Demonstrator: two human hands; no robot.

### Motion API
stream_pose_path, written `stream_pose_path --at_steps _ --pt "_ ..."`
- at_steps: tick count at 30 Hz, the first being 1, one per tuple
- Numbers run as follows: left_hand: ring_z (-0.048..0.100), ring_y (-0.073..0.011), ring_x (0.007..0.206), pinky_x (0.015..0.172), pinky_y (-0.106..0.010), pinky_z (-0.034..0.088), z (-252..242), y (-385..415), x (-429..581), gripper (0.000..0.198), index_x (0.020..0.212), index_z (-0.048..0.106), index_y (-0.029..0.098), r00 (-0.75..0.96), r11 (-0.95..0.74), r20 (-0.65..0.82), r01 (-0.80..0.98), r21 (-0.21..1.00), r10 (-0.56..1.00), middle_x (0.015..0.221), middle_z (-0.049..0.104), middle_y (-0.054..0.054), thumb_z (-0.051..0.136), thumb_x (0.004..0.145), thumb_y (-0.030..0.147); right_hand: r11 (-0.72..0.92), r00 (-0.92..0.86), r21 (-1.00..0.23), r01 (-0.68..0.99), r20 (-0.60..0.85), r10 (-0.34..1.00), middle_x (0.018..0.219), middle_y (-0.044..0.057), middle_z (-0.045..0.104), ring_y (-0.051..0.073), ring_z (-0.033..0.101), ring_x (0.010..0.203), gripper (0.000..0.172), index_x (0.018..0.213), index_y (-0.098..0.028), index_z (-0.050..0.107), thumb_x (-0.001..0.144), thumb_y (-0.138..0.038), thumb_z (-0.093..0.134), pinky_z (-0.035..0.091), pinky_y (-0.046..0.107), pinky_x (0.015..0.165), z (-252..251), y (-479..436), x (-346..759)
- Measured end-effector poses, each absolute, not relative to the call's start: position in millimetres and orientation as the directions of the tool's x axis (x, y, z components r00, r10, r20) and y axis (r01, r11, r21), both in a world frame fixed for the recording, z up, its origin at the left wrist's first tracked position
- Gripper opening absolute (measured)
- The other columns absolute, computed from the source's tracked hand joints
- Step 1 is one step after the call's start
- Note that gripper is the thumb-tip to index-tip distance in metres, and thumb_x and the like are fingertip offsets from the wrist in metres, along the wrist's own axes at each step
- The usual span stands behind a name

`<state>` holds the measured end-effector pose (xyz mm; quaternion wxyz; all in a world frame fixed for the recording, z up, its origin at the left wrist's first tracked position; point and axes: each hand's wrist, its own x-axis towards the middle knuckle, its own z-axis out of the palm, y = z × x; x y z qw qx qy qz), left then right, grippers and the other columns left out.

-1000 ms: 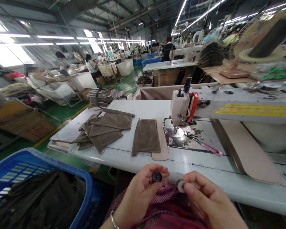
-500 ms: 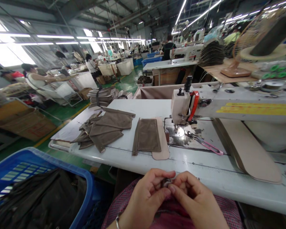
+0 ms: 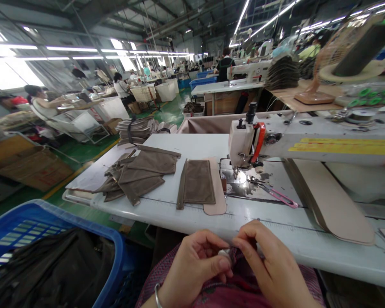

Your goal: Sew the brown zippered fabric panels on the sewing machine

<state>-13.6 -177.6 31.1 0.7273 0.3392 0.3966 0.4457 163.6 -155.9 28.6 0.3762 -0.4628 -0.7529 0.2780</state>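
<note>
Left grip (image 3: 195, 262) and right grip (image 3: 271, 259) nearly meeting, low and central in the view, both bare and closed in.
The left wrist (image 3: 164, 293) comes up from the bottom edge, slanting right, thumb side uppermost; the left thumb (image 3: 216, 265) lies forward almost straight, and the left index finger (image 3: 213, 240) bends over above it, the other fingers curled mostly out of sight. The right wrist (image 3: 301, 295) slants up leftward with the back of the hand partly turned to view. The right index finger (image 3: 253, 229) arches high, its tip meeting the right thumb (image 3: 248, 252) in a fine pinch. Those tips sit just beside the left index tip, slightly higher.
</note>
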Motion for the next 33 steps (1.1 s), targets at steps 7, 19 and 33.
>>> stream_pose_path --at_steps 7,19,33 --pt "0.063 -0.0120 0.056 0.055 -0.021 0.051 34 -179 -21 0.033 0.088 0.067 0.009 0.295 0.410 -0.318 -0.340 0.846 0.901 0.064 0.067 -0.004 0.084 0.067 0.028 0.377 -0.341 -0.761 0.529 0.216 0.915 0.079 0.000 0.057 0.015 0.054 0.073 0.020 0.082 -0.023 0.052 0.098 -0.031 0.043 0.042 0.027 0.065 21 -153 159" --pt "0.064 -0.0155 0.084 0.076 -0.025 0.052 41 -175 -30 0.040 0.108 0.061 0.017 0.138 0.185 -0.168 -0.120 0.975 0.976 0.093 0.067 -0.006 0.079 0.072 0.018 0.313 -0.220 -0.123 0.942 0.480 0.849 0.125 0.022 0.054 0.035 0.049 0.114 0.039 0.124 -0.009 0.056 0.094 -0.030 0.043 0.040 0.052 0.097 -17 -50 250" --pt "0.065 -0.0215 0.088 0.079 -0.030 0.053 46 -172 -33 0.015 0.087 0.072 0.017 0.146 -0.040 0.047 -0.046 0.998 0.988 0.093 0.067 -0.008 0.078 0.073 0.016 0.299 -0.242 -0.063 0.952 0.442 0.864 0.113 0.021 0.058 0.032 0.051 0.110 0.032 0.110 -0.009 0.062 0.094 -0.023 0.038 0.041 0.046 0.095 -33 -51 256"
